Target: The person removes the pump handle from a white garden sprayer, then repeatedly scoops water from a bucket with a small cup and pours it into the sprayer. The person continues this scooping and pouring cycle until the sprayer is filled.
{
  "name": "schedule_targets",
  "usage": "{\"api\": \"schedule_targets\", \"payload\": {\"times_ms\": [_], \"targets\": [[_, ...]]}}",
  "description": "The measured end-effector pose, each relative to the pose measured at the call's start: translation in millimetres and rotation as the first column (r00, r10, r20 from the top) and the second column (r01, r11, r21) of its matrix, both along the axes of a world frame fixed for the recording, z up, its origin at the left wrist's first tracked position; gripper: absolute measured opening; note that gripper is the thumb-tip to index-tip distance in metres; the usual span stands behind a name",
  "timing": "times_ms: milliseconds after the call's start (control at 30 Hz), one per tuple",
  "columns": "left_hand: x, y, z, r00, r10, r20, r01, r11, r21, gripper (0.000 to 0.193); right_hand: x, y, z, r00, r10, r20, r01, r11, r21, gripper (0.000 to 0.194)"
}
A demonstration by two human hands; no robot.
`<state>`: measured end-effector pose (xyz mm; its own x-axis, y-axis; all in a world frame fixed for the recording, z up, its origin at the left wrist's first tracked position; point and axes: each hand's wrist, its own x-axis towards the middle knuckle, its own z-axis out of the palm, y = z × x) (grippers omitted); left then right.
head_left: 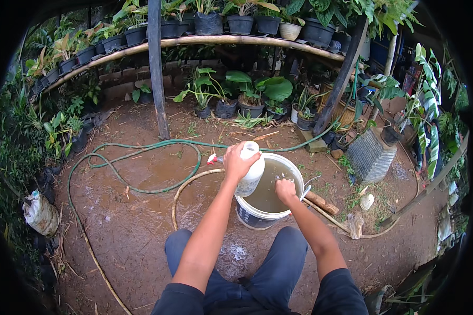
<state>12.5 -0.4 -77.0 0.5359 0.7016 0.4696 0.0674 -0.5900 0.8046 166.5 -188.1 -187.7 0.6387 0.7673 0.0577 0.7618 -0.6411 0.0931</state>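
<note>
My left hand (236, 162) grips a white plastic bottle (252, 177) around its upper part. The bottle's neck has no cap on it, and its lower end is over the left side of a white bucket (244, 216). Cloudy water (270, 195) fills much of this bucket. Inside the bucket, on the right, my right hand (285, 189) reaches to the water; its fingers are partly hidden, with a small splash beside them. A red and white spray head (212, 159) is just left of my left hand, low near the ground.
A green hose (157, 191) loops over the wet soil behind and left of the bucket. Right of it lie a short log (321, 202) and a ridged block (372, 155). Wooden posts (157, 71) support a bamboo-edged shelf (236, 39) of potted plants. A white sack (41, 212) stands at left.
</note>
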Motion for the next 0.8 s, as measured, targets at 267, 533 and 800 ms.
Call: {"api": "schedule_targets", "payload": {"times_ms": [267,533,800], "targets": [[1,2,0,1.000,-0.017,-0.004,0.017,1.000,0.020,0.058,-18,9,-22,0.969,0.003,-0.246,0.073,0.951,0.300,0.024],[-3,2,3,1.000,-0.013,-0.004,0.013,1.000,0.003,0.056,16,8,-14,0.257,0.062,-0.964,0.743,0.626,0.238,0.027],[-4,2,1,1.000,-0.015,-0.005,0.015,1.000,-0.012,0.059,42,23,55,0.355,0.197,-0.914,0.661,0.638,0.394,0.023]]}}
